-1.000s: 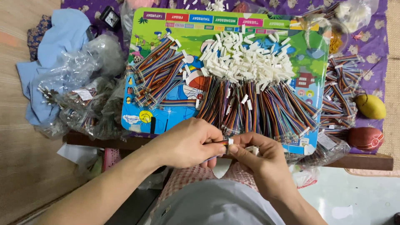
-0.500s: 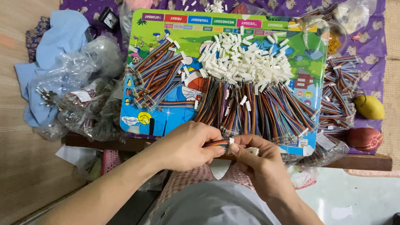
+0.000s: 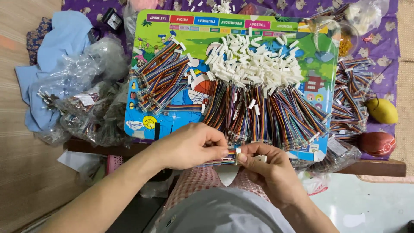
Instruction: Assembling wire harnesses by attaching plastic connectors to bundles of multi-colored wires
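My left hand [image 3: 189, 146] pinches a short multicoloured ribbon cable [image 3: 217, 161] just below the near edge of a colourful picture board [image 3: 181, 30]. My right hand [image 3: 271, 172] meets it from the right, its fingertips closed on a small white plastic connector [image 3: 237, 154] at the cable's end. On the board lie a heap of white connectors [image 3: 254, 64], a wide spread of ribbon cables [image 3: 267, 114] in front of it, and a smaller bunch of cables [image 3: 161, 80] at the left.
Clear plastic bags [image 3: 86, 103] with more parts lie at the left beside a blue cloth [image 3: 60, 43]. More cable bundles [image 3: 351, 95], a yellow fruit [image 3: 381, 111] and a reddish ball [image 3: 377, 143] lie at the right on purple cloth. A small clock [image 3: 113, 18] stands at the back left.
Both hands stay together at the board's near edge; the fingers have shifted slightly on the cable and connector. The camera has tilted a little.
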